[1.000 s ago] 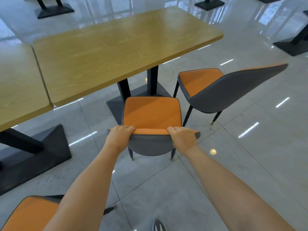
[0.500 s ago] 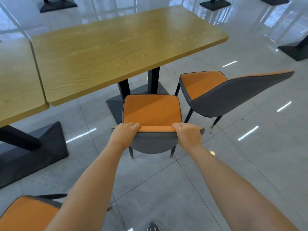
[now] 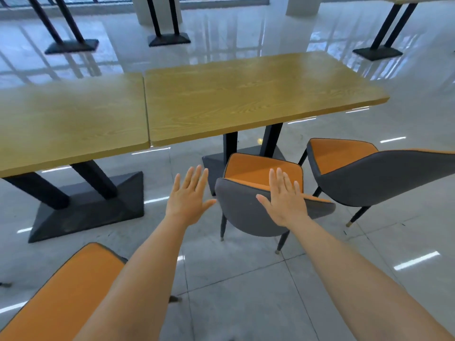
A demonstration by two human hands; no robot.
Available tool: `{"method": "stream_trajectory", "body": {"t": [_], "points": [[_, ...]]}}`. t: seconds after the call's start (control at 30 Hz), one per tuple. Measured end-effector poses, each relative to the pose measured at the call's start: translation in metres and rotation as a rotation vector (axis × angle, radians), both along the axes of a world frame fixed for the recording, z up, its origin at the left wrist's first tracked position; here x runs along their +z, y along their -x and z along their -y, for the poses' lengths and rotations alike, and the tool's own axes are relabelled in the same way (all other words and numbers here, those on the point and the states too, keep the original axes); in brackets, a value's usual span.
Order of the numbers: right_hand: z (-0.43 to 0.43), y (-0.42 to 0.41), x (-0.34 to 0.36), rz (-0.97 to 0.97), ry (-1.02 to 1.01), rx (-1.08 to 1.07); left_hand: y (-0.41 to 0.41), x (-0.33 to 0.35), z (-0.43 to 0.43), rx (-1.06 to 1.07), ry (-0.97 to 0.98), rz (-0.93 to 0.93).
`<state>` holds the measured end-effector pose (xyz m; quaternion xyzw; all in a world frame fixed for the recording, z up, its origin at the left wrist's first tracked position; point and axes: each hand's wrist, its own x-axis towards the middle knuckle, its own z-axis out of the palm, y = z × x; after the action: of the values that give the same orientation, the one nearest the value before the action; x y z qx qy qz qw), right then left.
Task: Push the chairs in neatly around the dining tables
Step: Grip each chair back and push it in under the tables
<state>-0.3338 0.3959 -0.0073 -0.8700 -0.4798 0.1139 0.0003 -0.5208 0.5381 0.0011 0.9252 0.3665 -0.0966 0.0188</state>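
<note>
A chair with an orange seat and grey back (image 3: pixel 248 210) stands in front of me, its seat short of the wooden table (image 3: pixel 246 94). My right hand (image 3: pixel 285 198) is open, fingers spread, over the top of the chair's backrest. My left hand (image 3: pixel 189 195) is open too, just left of the backrest and apart from it. A second orange-and-grey chair (image 3: pixel 369 175) stands to the right, turned at an angle. A third chair's orange seat (image 3: pixel 61 291) shows at the lower left.
Another wooden table (image 3: pixel 61 124) adjoins the first on the left; both rest on black wedge bases (image 3: pixel 98 207). Further black table bases (image 3: pixel 170 39) stand on the glossy tiled floor behind. Open floor lies at the lower right.
Both hands have let go of the chair's backrest and opened with fingers spread. The view has lifted and shifted, so both tables now show more fully.
</note>
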Motion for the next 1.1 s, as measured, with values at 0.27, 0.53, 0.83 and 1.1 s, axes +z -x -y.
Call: {"method": "stream_trajectory", "body": {"t": [0.27,0.53,0.83,1.1], "points": [[-0.034,0.107,0.047,-0.005,-0.114,0.269,0.126,0.027,0.028,0.231,-0.037,0.046],[-0.016,0.239,0.050,-0.091,-0.056,0.551,0.276,0.025,0.094,0.447,0.006,0.048],[0.035,0.365,0.015,-0.081,0.087,0.927,0.388,0.001,0.185,0.641,0.163,0.109],[0.049,0.380,-0.013,-0.096,0.222,1.022,0.416,-0.024,0.242,0.690,0.343,0.118]]}}
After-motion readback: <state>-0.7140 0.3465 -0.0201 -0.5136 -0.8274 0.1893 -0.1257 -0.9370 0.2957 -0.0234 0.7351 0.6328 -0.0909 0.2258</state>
